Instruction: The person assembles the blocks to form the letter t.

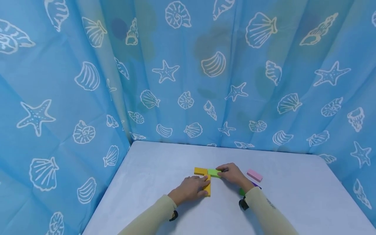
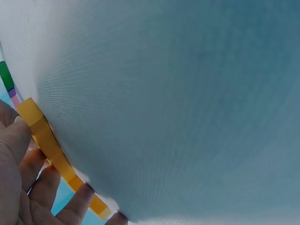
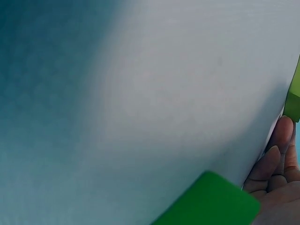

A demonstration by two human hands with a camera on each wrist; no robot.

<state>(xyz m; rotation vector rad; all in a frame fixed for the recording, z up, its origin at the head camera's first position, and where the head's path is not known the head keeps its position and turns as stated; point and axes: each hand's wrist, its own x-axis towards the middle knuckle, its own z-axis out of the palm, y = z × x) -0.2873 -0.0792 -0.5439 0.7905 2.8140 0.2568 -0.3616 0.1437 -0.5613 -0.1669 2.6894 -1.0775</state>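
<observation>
A yellow block [image 1: 208, 189] lies lengthwise away from the person, with a second yellow block [image 1: 200, 170] set crosswise at its far end. My left hand [image 1: 190, 188] rests its thumb and fairly straight fingers along the near yellow block. Up close in the left wrist view, the fingertips touch the yellow block [image 2: 49, 145] along its side. On the right, a light green block [image 1: 213, 173] sits at the same far end, beside the crosswise yellow one. Between thumb and fingers my right hand [image 1: 233, 174] pinches its right end. The right wrist view catches only a corner of the light green block [image 3: 293, 101].
A pink block [image 1: 254, 175] lies right of the right hand. Partly hidden under the right forearm are a purple block [image 1: 256, 185] and a dark green block [image 1: 242, 192]. The white table [image 1: 152, 163] is backed by a blue shell-patterned curtain [image 1: 188, 78].
</observation>
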